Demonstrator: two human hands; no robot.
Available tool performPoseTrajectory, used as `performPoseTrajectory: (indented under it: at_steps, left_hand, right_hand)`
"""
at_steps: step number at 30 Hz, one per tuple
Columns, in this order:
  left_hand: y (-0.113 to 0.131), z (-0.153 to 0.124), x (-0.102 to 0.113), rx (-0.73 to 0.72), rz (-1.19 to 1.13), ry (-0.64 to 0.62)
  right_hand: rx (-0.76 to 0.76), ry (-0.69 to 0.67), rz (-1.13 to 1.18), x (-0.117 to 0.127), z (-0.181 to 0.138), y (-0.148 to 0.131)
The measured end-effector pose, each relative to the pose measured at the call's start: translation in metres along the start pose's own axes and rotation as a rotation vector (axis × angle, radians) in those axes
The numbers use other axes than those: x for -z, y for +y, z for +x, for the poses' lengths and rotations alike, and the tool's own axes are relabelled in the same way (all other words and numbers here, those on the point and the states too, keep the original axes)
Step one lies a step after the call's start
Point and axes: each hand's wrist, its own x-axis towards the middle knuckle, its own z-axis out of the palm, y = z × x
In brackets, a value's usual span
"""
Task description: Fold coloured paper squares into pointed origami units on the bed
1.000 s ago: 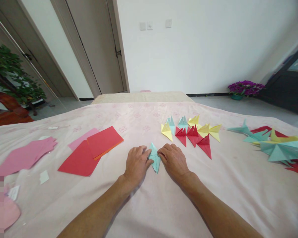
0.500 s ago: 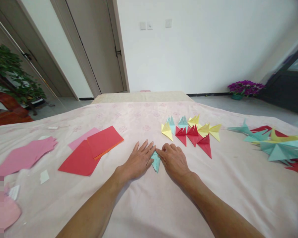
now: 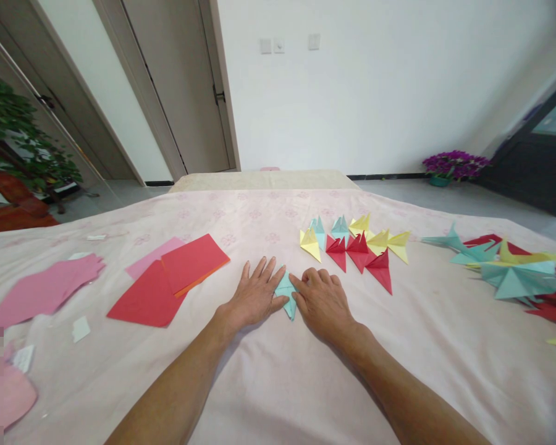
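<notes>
A small folded teal paper piece (image 3: 286,295) lies on the pink cloth (image 3: 278,383) between my two hands. My left hand (image 3: 252,295) rests flat on the cloth with its fingers stretched out, its thumb touching the paper's left edge. My right hand (image 3: 322,300) lies palm down with curled fingers, its fingertips pressing on the paper's right side. Both hands cover part of the piece.
A cluster of folded yellow, red and teal paper shapes (image 3: 356,247) lies just beyond my right hand. More folded shapes (image 3: 514,275) are piled at the right edge. Flat red sheets (image 3: 171,278) and pink sheets (image 3: 46,290) lie to the left, with small white scraps (image 3: 81,329).
My left hand has gone from curled on the teal paper to flat with fingers spread. The right hand has stayed pressing on the paper.
</notes>
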Motion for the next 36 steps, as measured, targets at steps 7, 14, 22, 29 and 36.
performPoseTrajectory:
  at_steps: [7, 14, 22, 29, 36]
  left_hand:
    - [-0.007, -0.004, 0.000, 0.087, -0.139, 0.051]
    - [0.003, -0.007, 0.005, 0.194, -0.318, 0.254]
    - [0.015, -0.006, 0.005, 0.189, -0.515, 0.292]
    - [0.019, -0.008, 0.003, 0.202, -0.659, 0.372]
    - [0.024, -0.003, -0.002, 0.330, -1.100, 0.397]
  right_hand:
    - [-0.039, 0.036, 0.107, -0.001, -0.001, 0.006]
    - [-0.128, 0.054, 0.254, -0.010, 0.005, 0.012]
    - [-0.125, 0.140, 0.504, -0.013, 0.006, 0.013]
    - [-0.102, 0.189, 0.641, -0.019, 0.004, 0.015]
    - [-0.126, 0.098, 0.839, -0.017, 0.005, 0.015]
